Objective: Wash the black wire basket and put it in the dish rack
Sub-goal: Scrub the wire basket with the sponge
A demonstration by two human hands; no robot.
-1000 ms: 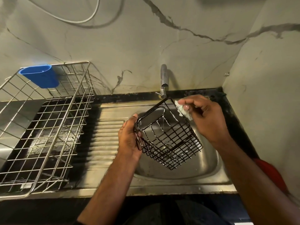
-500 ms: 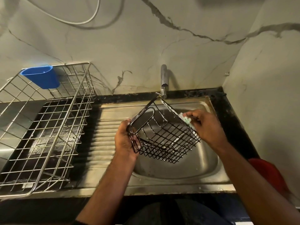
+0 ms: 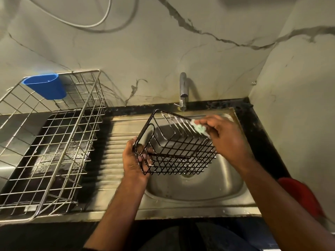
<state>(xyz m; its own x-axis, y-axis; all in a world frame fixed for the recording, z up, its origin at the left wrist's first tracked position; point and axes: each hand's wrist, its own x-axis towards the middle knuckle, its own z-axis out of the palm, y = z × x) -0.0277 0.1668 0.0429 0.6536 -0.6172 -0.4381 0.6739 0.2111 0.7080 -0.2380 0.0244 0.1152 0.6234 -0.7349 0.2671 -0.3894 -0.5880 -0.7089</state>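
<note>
From the head camera, looking down at the counter: the black wire basket (image 3: 176, 147) is up in the air over the round stainless steel sink bowl (image 3: 197, 189), tipped so its open top faces the person. The left hand (image 3: 135, 160) grips it at the left end, fingers curled through the wire by the looped handle. The right hand (image 3: 227, 137) is pinching a small pale green scrub sponge (image 3: 199, 128) and pressing it against the basket's far upper rim, with soapy streaks showing on the wires there. A thin stream of water runs from the chrome tap (image 3: 183, 89) straight down through the basket.

Off to the left, well apart from the basket, sits the silver wire dish rack (image 3: 52, 153) on the ribbed steel draining board (image 3: 112, 158), with a blue plastic cutlery cup (image 3: 45, 86) hooked on its back corner. Marble-look wall tiles (image 3: 163, 51) sit behind it all, and something red (image 3: 301, 196) pokes out by the right forearm, can't tell what it is.
</note>
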